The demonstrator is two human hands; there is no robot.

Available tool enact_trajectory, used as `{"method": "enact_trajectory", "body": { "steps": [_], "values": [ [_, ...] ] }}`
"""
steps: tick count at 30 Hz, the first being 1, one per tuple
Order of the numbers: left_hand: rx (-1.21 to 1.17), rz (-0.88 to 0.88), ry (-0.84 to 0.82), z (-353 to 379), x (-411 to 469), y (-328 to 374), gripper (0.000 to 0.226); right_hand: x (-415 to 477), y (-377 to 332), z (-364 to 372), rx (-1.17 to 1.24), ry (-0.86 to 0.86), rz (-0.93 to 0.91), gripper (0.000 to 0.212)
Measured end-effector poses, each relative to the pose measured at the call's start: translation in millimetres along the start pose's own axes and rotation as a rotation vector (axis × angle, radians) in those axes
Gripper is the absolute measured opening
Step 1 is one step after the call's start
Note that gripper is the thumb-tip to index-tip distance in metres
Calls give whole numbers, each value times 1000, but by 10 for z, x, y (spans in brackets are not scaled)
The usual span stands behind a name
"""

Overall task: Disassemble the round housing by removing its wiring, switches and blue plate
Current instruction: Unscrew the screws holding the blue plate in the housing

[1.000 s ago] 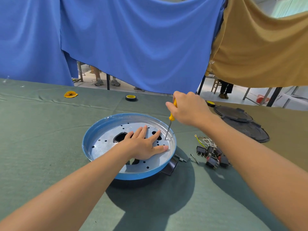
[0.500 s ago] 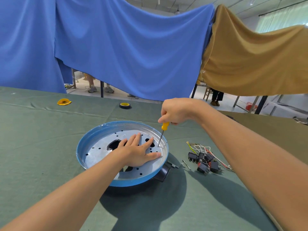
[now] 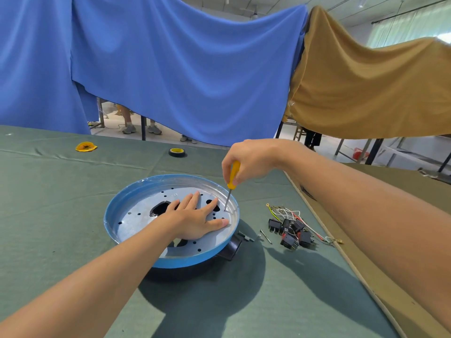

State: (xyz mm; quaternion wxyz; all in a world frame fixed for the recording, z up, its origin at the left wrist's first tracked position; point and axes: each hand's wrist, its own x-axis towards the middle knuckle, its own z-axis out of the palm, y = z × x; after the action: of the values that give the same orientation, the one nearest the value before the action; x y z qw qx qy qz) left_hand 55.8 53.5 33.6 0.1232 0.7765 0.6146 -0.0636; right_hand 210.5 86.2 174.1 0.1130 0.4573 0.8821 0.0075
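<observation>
Our left hand [image 3: 195,219] lies flat, fingers spread, on the blue plate [image 3: 111,215]. It sits atop the round housing [image 3: 230,250] on the green surface [image 3: 48,215], and we only see a dark sliver of that housing. Switches [image 3: 289,240] and wiring [image 3: 288,212] lie loose just right of it. Our right hand [image 3: 249,159] grips a yellow screwdriver [image 3: 233,175], tip down by the plate's right rim. We can't make out any screw there. A tape roll [image 3: 177,151] sits farther back.

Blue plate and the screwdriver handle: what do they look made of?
Blue plate: likely thin sheet metal, bare dull-silver inside with punched holes, blue-coated rim. Screwdriver handle: apparently glossy yellow plastic; its shaft looks like steel.
</observation>
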Motion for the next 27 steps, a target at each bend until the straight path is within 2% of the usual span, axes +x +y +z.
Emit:
{"method": "enact_trajectory", "body": {
  "steps": [1, 3, 4, 6, 10, 15, 17, 18, 20, 22, 27],
  "values": [
    [0, 0, 0, 3, -4, -2, 84, 6, -12, 8, 9, -6, 18, 17],
    [-5, 2, 1, 7, -2, -2, 83, 27, -41, 44, -1, 25, 90, 55],
    [-9, 2, 2, 8, 1, -1, 83, 43, -48, 66, 6, 72, 124, 63],
    [-13, 0, 5, 7, 7, -3, 83, 82, -65, 110, 6, 155, 175, 58],
    [-13, 3, 5, 26, 13, -15, 83, 94, -117, 146, 70, 184, 186, 30],
    [-9, 1, 8, 34, 35, -19, 85, 64, -89, 39, 161, 62, 148, 27],
    [-12, 3, 13, 37, 33, -24, 86, 86, -55, 41, 181, 33, 156, 34],
    [-16, 4, 16, 39, 32, -27, 86, 96, -48, 64, 159, 49, 172, 43],
    [-18, 7, 19, 43, 28, -30, 85, 119, -48, 135, 123, 138, 227, 59],
    [-22, 7, 18, 41, 23, -29, 84, 142, -50, 198, 165, 227, 252, 59],
    [-29, 6, 15, 32, 20, -20, 84, 131, -36, 191, 229, 209, 212, 20]
  ]
}}
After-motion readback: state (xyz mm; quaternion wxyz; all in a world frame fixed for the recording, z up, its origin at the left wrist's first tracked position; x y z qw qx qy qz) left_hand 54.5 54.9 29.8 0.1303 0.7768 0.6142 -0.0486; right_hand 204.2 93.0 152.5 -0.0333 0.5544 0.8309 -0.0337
